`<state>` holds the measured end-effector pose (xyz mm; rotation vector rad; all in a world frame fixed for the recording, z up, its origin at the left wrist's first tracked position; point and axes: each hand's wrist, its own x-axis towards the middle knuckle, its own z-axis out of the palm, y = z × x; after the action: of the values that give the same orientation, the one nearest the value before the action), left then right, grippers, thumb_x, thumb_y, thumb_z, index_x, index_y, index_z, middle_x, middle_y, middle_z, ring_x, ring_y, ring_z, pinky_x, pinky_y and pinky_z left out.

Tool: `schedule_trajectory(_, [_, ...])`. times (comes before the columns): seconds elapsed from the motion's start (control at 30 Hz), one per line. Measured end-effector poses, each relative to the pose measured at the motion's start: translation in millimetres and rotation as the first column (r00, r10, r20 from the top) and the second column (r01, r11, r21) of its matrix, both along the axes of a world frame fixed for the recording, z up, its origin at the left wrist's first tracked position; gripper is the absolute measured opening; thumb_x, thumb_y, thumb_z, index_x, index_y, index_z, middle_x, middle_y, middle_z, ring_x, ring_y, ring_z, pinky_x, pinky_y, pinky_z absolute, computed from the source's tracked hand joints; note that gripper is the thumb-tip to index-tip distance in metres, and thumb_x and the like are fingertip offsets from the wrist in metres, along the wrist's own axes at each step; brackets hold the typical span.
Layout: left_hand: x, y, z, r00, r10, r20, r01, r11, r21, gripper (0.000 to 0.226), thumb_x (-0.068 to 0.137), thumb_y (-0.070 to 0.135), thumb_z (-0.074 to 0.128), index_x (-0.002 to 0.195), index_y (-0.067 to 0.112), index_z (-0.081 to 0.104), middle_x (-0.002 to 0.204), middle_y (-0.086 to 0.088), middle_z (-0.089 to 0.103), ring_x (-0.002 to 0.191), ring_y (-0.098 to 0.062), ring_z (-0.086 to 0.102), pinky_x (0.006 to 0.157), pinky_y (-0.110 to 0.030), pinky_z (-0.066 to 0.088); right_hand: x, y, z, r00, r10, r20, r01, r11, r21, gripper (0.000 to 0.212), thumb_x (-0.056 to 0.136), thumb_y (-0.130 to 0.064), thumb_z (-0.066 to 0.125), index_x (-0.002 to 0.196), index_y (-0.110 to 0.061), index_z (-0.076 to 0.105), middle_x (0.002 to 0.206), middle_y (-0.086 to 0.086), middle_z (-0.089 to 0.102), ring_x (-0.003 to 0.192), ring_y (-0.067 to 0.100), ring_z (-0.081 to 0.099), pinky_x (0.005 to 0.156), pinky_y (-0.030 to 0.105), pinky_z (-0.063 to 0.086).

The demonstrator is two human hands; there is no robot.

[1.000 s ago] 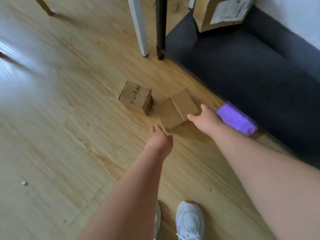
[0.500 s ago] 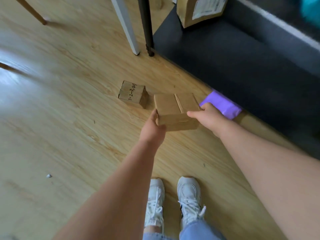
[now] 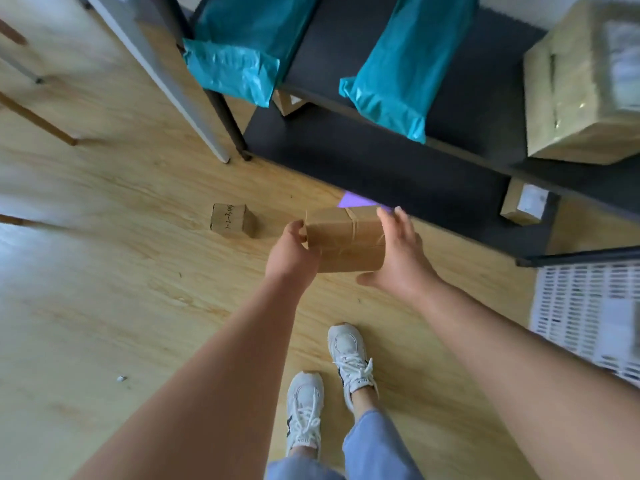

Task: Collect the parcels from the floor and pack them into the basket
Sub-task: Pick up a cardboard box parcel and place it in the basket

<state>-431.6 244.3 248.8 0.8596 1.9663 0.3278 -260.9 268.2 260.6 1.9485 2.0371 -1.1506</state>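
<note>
Curled left hand (image 3: 291, 252) and flat right hand (image 3: 398, 258) are clamping the brown cardboard parcel (image 3: 346, 240) endwise, the white slotted plastic basket (image 3: 585, 306) lying to their right.

The floor (image 3: 104, 306) carries one small marked box (image 3: 230, 220).

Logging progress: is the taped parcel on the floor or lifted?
Lifted: left hand and right hand hold the parcel above the floor.

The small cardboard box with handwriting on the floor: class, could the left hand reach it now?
Probably not yet: the left hand grips one end of the brown cardboard parcel, with the right hand at the other. Nothing lies between it and the small cardboard box, so once freed, likely yes.
</note>
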Motion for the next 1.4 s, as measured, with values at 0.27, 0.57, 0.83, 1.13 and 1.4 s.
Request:
schedule_trajectory(0.27, [57.5,-28.5,48.8,0.991,-0.125,0.054,0.125,0.992,0.0,0.042,0.093,0.02,0.058,0.133,0.02,0.047,0.112,-0.004,0.067,0.093,-0.023,0.064,0.077,-0.032,0.053,61.1,-75.0,42.5,0.944,0.069,0.323,-0.163,0.948,0.275,0.097,0.08,-0.004,0.063,0.153,-0.016,0.0,0.153,0.017,0.003,0.128,0.031,0.034,0.099,0.033,0.042])
schedule_trajectory(0.57, [185.5,-50.6,74.2,0.953,-0.273,0.129,0.274,0.962,0.014,0.054,0.096,0.036,0.053,0.145,0.018,0.039,0.141,-0.007,0.049,0.118,-0.025,0.052,0.084,-0.027,0.035,188.3,-138.5,54.8,0.523,-0.841,-0.136,0.833,0.539,-0.127,0.081,0.067,-0.038,0.081,0.135,-0.021,0.04,0.119,0.001,0.048,0.108,0.023,0.052,0.087,0.037,0.047])
schedule_trajectory(0.83, [318.6,-105.7,84.8,0.903,-0.243,0.355,0.333,0.918,-0.216,0.079,0.073,0.068,0.066,0.135,0.019,0.054,0.134,0.001,0.054,0.125,-0.022,0.049,0.108,-0.042,0.034,313.6,-218.0,68.5,-0.175,-0.949,-0.263,0.697,0.069,-0.714,0.018,0.093,-0.034,0.059,0.102,-0.019,0.057,0.105,0.013,0.065,0.101,0.029,0.062,0.101,0.045,0.047])
schedule_trajectory(1.13, [474.1,-159.2,92.3,0.858,-0.191,0.476,0.333,0.914,-0.232,0.047,0.079,0.044,0.074,0.118,0.018,0.065,0.107,0.002,0.07,0.101,-0.016,0.064,0.096,-0.036,0.049,447.0,-288.0,66.9,-0.298,-0.916,-0.268,0.659,0.005,-0.752,0.062,0.07,-0.052,0.077,0.115,-0.018,0.051,0.128,0.015,0.052,0.115,0.033,0.055,0.105,0.045,0.044])
schedule_trajectory(1.4, [577.2,-168.0,107.5,0.768,-0.64,-0.008,0.64,0.768,-0.027,0.106,0.077,0.037,0.078,0.155,0.024,0.007,0.158,-0.007,0.021,0.142,-0.031,0.027,0.108,-0.047,0.036,550.0,-314.6,92.3,-0.132,-0.915,-0.382,0.86,0.086,-0.504,0.06,0.065,-0.021,0.088,0.112,-0.02,0.052,0.103,0.001,0.067,0.095,0.015,0.064,0.079,0.029,0.049])
